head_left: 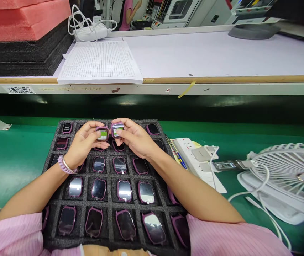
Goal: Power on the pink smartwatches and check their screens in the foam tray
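Observation:
A black foam tray lies on the green bench in front of me, its cells filled with several purple-rimmed watch bodies with dark screens. My left hand is closed on one purple watch body whose screen glows green. My right hand grips a second lit watch body. I hold both side by side just above the tray's far rows. A pink band and a bracelet circle my left wrist.
A white power strip with plugs and cables lies right of the tray, beside a white fan. On the raised shelf behind sit a paper form, stacked pink and black foam and coiled white cable. A person stands far back.

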